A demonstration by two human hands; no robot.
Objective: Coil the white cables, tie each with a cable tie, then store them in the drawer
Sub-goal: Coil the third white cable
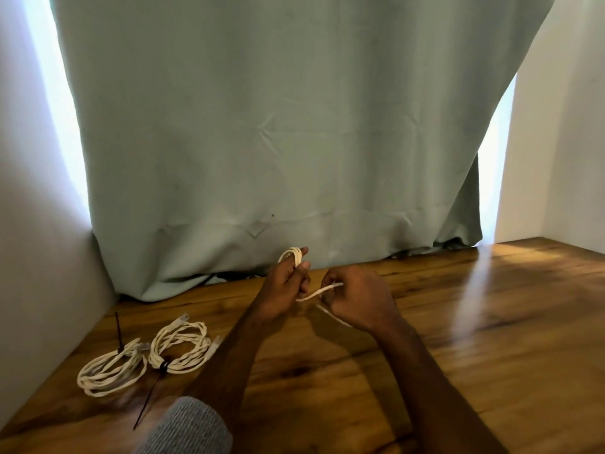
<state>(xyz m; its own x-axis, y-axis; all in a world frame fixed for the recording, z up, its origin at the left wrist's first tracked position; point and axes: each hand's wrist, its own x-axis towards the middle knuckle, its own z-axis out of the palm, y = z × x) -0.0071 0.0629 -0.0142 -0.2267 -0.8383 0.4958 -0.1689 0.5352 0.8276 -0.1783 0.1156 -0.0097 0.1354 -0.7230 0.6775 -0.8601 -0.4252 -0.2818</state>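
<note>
Above table (458, 322): both hands (288, 283) gripping white cable (319, 292).

Glossy wooden table (458, 322), matt cloth curtain (262, 126)

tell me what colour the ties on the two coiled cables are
Black. Both ties show dark against the white coils in the head view.

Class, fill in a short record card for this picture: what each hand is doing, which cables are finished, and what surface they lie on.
left hand: left hand holds a small coil of white cable
right hand: right hand grips the cable's loose end
finished: two tied white cable coils, each with a black cable tie
surface: glossy wooden table
backdrop: grey-green curtain
</note>
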